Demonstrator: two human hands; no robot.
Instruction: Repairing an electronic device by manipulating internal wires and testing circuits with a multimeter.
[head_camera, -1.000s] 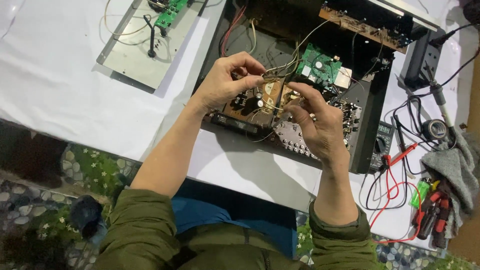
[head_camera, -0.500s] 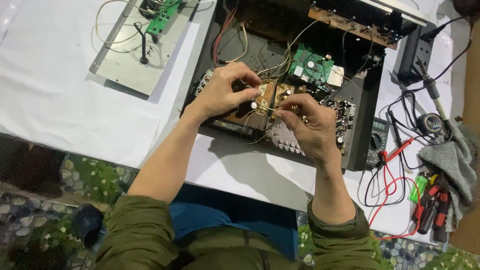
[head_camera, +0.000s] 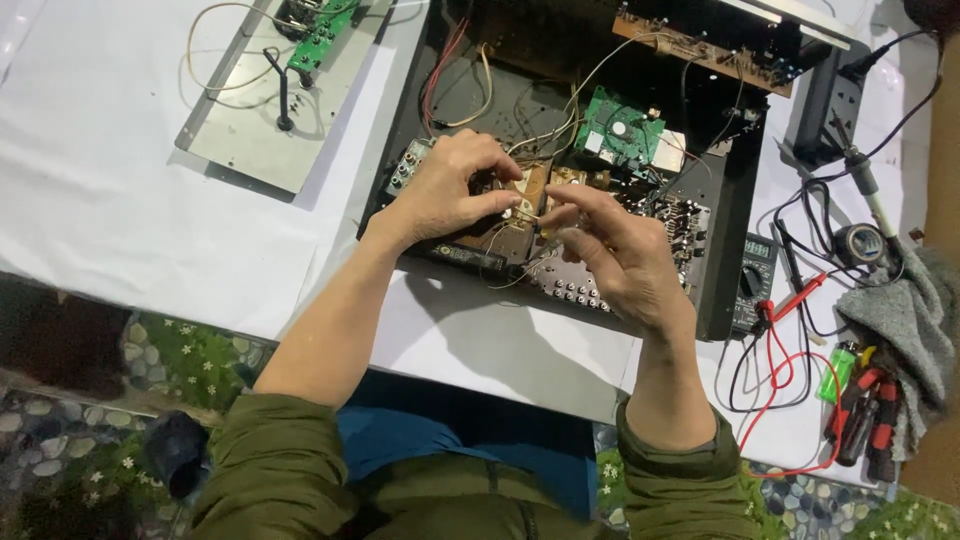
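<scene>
Left hand (head_camera: 447, 197): fingers curled down on the brown board (head_camera: 510, 215), pinning it inside the open chassis (head_camera: 735, 250).
Right hand (head_camera: 610, 255): pinching a thin wire (head_camera: 520, 275) just right of that hold.
Risk: a tug could tear the wire or snag neighbouring leads.

White-clothed table (head_camera: 120, 180) under open chassis (head_camera: 735, 300), multimeter (head_camera: 752, 280)
</scene>
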